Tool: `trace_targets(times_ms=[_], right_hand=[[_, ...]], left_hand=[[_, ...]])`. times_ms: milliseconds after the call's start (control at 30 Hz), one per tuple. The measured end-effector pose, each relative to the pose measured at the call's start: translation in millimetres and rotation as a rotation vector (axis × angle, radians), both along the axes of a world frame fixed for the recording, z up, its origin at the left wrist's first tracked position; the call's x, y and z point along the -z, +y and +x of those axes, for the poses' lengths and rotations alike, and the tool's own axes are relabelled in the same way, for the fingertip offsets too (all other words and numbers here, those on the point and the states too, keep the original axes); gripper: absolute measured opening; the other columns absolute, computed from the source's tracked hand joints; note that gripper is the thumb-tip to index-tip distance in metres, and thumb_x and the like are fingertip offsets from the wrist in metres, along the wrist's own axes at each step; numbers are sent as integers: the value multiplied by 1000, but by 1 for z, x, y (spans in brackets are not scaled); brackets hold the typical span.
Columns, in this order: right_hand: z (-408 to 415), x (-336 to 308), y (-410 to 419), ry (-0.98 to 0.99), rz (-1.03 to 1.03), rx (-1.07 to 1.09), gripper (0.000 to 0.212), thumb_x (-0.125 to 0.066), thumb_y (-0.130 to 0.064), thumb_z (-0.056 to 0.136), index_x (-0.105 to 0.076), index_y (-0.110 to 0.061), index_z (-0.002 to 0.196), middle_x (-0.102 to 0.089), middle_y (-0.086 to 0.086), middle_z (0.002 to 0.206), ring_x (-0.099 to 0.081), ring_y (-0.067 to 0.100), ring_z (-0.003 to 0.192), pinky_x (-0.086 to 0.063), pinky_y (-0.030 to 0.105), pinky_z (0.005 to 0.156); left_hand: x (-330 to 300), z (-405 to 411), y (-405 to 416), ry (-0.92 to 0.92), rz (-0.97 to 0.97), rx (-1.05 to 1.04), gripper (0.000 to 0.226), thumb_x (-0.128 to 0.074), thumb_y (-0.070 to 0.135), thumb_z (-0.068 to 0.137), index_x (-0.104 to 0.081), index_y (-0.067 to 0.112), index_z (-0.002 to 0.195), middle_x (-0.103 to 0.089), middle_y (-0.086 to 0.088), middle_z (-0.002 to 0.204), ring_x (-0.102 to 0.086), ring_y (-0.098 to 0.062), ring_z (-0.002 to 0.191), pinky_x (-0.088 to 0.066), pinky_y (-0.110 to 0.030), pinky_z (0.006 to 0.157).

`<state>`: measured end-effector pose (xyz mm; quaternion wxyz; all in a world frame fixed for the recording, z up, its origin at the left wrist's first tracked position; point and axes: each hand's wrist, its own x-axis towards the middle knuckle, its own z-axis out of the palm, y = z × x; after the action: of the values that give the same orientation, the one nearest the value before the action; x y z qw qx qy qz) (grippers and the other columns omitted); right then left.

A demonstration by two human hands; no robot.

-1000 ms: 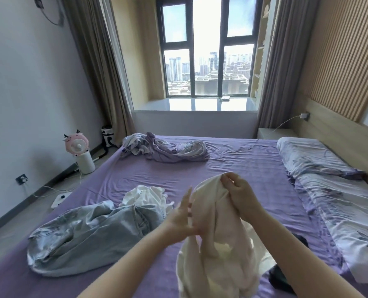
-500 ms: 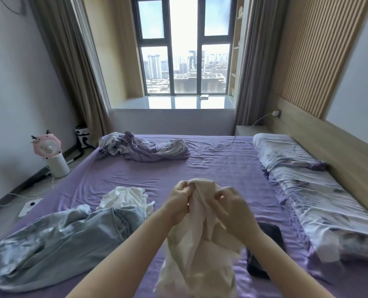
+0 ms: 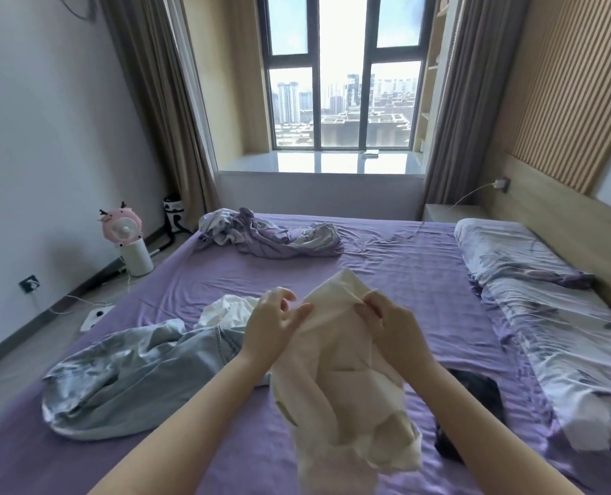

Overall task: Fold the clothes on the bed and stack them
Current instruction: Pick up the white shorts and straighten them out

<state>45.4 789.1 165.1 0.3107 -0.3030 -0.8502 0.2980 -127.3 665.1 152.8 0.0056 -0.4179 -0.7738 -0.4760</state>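
Here, both hands raised over the bed (image 3: 386, 266).
Right hand (image 3: 389, 325) fingers pinch the cream garment (image 3: 343, 380); left hand (image 3: 273, 325) fingers spread, touching its edge.

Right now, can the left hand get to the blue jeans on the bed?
Probably yes. The jeans lie just left of the left hand with nothing between them, but that hand is touching the cream garment, which the right hand grips, so it must let go first.

Jeans (image 3: 136, 380) left on bed (image 3: 386, 273); pillows (image 3: 532, 280) right; crumpled sheet (image 3: 271, 234) far, before window (image 3: 343, 73).
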Motion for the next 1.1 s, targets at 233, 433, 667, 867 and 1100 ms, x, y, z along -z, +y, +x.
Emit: trace_targets(times_ms=[233,433,667,867,1100], right_hand=[[-16,-38,-9,103,-8,-34,13,-57,-25,91,-63,-13,91,-67,2,75,-59,19,69,-40,28,66],[-13,-31,-11,184,-333,-78,4,-63,-17,87,-64,-20,85,-69,-2,70,-67,13,61,-57,39,65],[30,37,-42,68,-37,13,38,-69,-32,82,-58,-24,117,-58,-20,105,-59,2,95,-38,8,78],[47,57,-40,19,73,105,15,-63,-32,87,-70,-25,99,-69,-12,94,-64,11,89,-49,26,75],[46,41,-39,104,149,77,31,-51,-24,83,-70,-26,107,-69,-16,105,-59,1,98,-41,10,78]], left_hand=[[19,63,-23,581,70,33,48,-63,55,78,-48,20,107,-52,1,108,-50,-18,100,-43,-30,85],[1,81,1,-306,-6,100,31,-76,24,75,-58,23,100,-68,5,83,-63,-8,76,-48,-19,65],[5,68,20,-364,93,-23,25,-73,32,79,-61,11,77,-62,7,61,-56,0,54,-40,-13,53],[7,44,26,-391,-29,-10,27,-78,35,75,-57,17,74,-57,6,63,-53,-10,58,-42,-27,59],[9,26,19,-390,17,-5,42,-77,49,63,-46,21,59,-47,6,57,-44,-13,56,-36,-30,58]])
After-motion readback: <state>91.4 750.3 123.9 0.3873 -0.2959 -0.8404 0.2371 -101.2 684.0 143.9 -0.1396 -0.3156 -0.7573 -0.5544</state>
